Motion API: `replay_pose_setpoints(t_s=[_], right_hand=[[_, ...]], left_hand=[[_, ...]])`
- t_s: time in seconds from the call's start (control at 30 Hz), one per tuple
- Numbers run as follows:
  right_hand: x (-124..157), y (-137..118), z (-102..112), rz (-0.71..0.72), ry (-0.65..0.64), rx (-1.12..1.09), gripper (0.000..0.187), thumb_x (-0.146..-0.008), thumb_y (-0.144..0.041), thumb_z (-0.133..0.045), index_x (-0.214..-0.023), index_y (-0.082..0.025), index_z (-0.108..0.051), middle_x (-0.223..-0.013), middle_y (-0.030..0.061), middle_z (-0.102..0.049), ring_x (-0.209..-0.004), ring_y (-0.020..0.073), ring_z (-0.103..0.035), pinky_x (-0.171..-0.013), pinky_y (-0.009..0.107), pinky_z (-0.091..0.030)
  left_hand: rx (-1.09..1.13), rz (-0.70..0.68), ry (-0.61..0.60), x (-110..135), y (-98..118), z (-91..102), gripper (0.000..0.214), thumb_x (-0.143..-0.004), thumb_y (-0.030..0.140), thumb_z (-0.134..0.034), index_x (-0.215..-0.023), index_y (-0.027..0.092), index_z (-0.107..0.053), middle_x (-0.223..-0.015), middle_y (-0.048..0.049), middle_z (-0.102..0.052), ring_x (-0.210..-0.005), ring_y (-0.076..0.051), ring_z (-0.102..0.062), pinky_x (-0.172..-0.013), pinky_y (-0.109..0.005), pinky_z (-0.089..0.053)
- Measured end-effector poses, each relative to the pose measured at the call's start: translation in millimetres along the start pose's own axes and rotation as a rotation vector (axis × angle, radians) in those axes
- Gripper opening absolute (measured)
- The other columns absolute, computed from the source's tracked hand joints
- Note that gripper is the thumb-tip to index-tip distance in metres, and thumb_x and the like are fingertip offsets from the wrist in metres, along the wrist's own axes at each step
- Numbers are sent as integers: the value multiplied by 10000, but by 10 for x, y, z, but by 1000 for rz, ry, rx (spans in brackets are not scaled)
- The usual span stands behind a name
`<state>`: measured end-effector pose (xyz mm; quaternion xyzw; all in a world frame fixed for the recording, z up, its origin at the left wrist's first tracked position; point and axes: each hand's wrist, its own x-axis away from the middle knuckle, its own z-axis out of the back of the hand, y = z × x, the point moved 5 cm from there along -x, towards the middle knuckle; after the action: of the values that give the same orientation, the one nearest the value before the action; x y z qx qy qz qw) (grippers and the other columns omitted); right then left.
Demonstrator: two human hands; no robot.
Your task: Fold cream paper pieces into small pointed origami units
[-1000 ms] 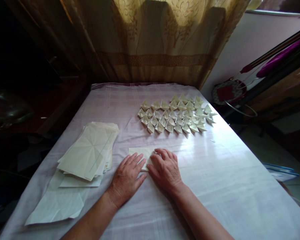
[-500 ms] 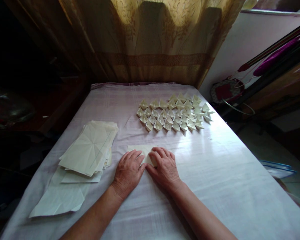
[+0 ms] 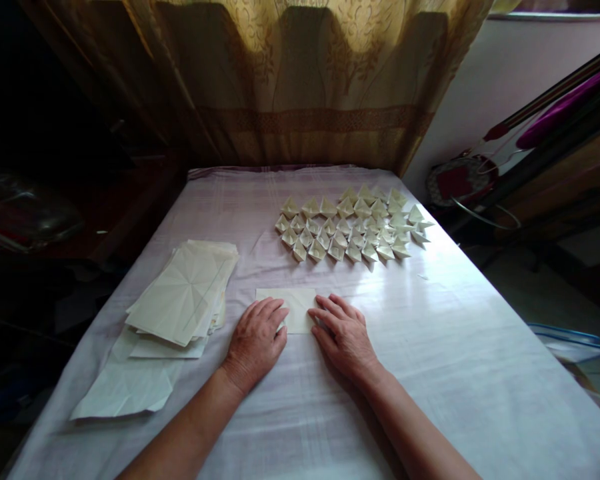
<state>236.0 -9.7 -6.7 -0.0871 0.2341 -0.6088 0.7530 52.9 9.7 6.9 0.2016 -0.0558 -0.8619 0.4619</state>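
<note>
A pale, folded sheet of paper point(image 3: 299, 313) lies flat on the cloth, its long sides running left to right. My left hand point(image 3: 259, 333) rests on its left part, palm down with the fingers stretched forward, hiding that end. At the paper's right edge lies my right hand point(image 3: 343, 333), fingers somewhat spread and fingertips touching or just beside the edge. Neither hand grasps anything. Beyond them stand several small folded paper boats point(image 3: 337, 250) in close rows. Left of my left hand is a stack of creased paper sheets point(image 3: 183, 290).
A whitish checked cloth point(image 3: 430, 373) covers the table. At its far edge hangs a gold patterned curtain point(image 3: 305, 87). Loose paper point(image 3: 130, 390) sticks out below the stack. A blue-edged item point(image 3: 570, 337) sits off the right side, near a dark red and patterned bag point(image 3: 463, 180).
My right hand has slid to the right across the paper, away from my left hand, uncovering the paper's middle. My left hand has stayed nearly in place. The view has shifted slightly.
</note>
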Motion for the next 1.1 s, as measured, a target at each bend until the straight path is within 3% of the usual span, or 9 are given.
replay_pose_setpoints(t_s=[0.13, 0.4, 0.73, 0.87, 0.97, 1.1], right_hand=[[1, -10, 3, 6, 2, 7, 294, -862, -225, -632, -1141, -300, -689, -1341, 32, -622, -1288, 284, -494, -1019, 463, -398], [9, -3, -3, 0, -9, -8, 289, -869, -230, -636, -1146, -298, -686, -1343, 31, -622, -1293, 289, -494, -1022, 474, -395], [8, -11, 9, 24, 15, 19, 278, -875, -251, -625, -1142, -288, -692, -1325, 50, -632, -1287, 285, -500, -1023, 470, -406], [9, -19, 5, 29, 25, 26, 273, -874, -245, -622, -1134, -286, -696, -1323, 53, -633, -1282, 283, -505, -1018, 466, -410], [10, -18, -3, 33, 23, 28, 275, -881, -249, -617, -1144, -278, -689, -1324, 56, -633, -1287, 285, -500, -1020, 473, -404], [12, -10, -9, 32, 15, 24, 269, -882, -248, -618, -1139, -275, -688, -1329, 54, -629, -1286, 285, -500, -1014, 473, -405]], left_hand=[[44, -66, -50, 59, -125, -24, 421, -874, 96, -449, -1246, 207, -613, -1341, -67, -624, -1271, -219, -540, -1110, -454, -427], [118, -110, -237, 88, -266, 1, 660, -738, -12, -411, -1347, 195, -555, -1436, -49, -551, -1365, -185, -454, -1164, -443, -368], [-18, -185, -193, 244, -264, 122, 539, -883, 21, -411, -1304, 298, -603, -1403, -10, -585, -1370, -211, -454, -1162, -486, -340], [-35, -190, -226, 251, -20, 78, 441, -930, 214, -498, -1362, 278, -553, -1470, -12, -516, -1410, -242, -393, -1210, -495, -215], [-13, -202, -288, 243, 172, -15, 600, -933, 512, -497, -1457, 230, -429, -1513, -41, -460, -1423, -236, -370, -1224, -481, -142], [-35, -194, -341, 306, 167, -43, 678, -942, 593, -427, -1502, 220, -345, -1548, -51, -399, -1453, -216, -315, -1229, -458, -32]])
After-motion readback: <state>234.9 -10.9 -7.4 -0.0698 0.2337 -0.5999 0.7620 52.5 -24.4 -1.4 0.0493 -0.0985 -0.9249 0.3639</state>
